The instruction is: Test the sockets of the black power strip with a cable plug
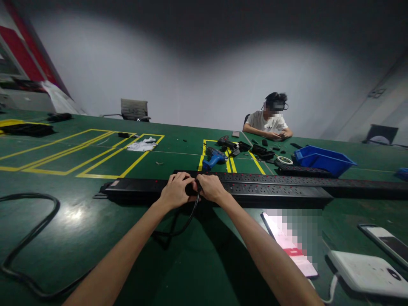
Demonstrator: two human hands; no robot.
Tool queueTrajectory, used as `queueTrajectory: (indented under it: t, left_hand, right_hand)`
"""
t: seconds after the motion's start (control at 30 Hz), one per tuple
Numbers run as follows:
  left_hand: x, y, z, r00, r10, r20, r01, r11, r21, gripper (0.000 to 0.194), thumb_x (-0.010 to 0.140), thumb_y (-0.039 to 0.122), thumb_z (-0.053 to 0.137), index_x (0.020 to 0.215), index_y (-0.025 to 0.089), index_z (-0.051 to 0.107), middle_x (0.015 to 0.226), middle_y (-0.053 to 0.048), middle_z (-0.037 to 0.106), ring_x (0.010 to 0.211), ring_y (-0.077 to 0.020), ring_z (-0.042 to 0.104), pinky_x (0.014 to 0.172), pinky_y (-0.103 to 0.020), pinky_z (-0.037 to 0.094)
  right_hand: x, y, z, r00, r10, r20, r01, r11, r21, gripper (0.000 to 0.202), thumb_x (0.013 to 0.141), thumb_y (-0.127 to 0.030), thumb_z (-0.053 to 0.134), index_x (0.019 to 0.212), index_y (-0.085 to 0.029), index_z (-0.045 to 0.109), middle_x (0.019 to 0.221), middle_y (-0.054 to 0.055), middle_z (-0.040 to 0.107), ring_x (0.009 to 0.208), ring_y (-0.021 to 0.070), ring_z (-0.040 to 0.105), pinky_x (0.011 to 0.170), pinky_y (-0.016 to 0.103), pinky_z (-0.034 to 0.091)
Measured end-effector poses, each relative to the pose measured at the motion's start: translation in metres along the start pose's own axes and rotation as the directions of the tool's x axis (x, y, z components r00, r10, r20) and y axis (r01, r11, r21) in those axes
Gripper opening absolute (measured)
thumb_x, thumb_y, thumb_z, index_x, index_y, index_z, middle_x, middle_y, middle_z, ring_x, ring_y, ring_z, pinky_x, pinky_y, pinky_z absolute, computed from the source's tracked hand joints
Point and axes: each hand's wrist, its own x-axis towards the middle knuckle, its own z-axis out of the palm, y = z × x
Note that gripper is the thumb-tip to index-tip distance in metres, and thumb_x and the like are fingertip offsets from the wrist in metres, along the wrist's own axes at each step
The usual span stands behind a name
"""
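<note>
A long black power strip (270,195) lies across the green table, with a second black strip (357,185) just behind it. Over the front strip, my left hand (177,190) has its fingers curled around a dark part at the cable's end. My right hand (210,187) is closed on the black cable (192,213) beside it, and the two hands nearly touch. The cable hangs from between the hands toward the table. What exactly sits between the fingertips is mostly hidden.
Beyond the strips lie a blue power drill (214,157), black parts, a tape roll (284,160) and a blue bin (323,160). A person (268,123) sits across the table. Phones (366,272) lie at the right; a black cable loops at the left.
</note>
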Motion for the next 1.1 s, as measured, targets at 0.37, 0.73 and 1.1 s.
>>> queueTrajectory:
  t: [0.37, 0.73, 1.1]
  left_hand:
    - [-0.001, 0.0, 0.0, 1.0, -0.009, -0.008, 0.009, 1.0, -0.001, 0.051, 0.066, 0.053, 0.071, 0.109, 0.028, 0.063, 0.116, -0.007, 0.055, 0.112, -0.029, 0.048, 0.097, -0.046, 0.034]
    - [0.0, 0.0, -0.003, 1.0, 0.007, 0.015, -0.007, 1.0, -0.018, 0.047, 0.069, 0.057, 0.068, 0.107, 0.029, 0.064, 0.113, -0.007, 0.055, 0.111, -0.0287, 0.047, 0.098, -0.046, 0.032]
    - [-0.007, -0.015, -0.014, 0.999, -0.023, 0.025, 0.022, 1.0, 0.006, 0.08, 0.057, 0.059, 0.075, 0.127, 0.029, 0.051, 0.126, -0.009, 0.053, 0.121, -0.0329, 0.043, 0.102, -0.049, 0.031]
  right_hand:
    - [-0.002, -0.003, 0.004, 0.999, -0.013, -0.037, 0.013, 1.0, -0.011, 0.028, 0.099, -0.037, 0.037, 0.103, -0.015, 0.053, 0.099, 0.012, 0.064, 0.084, 0.0209, 0.063, 0.068, 0.027, 0.039]
    - [-0.047, -0.011, 0.009, 0.962, 0.138, -0.235, -0.086, 0.972, 0.219, 0.031, 0.095, -0.044, 0.045, 0.109, -0.018, 0.054, 0.102, 0.008, 0.064, 0.086, 0.0181, 0.062, 0.069, 0.024, 0.04]
    - [-0.078, -0.029, 0.024, 0.982, 0.132, -0.137, -0.08, 0.941, 0.329, 0.035, 0.09, -0.051, 0.053, 0.108, -0.021, 0.052, 0.102, 0.006, 0.064, 0.086, 0.0189, 0.063, 0.07, 0.026, 0.042]
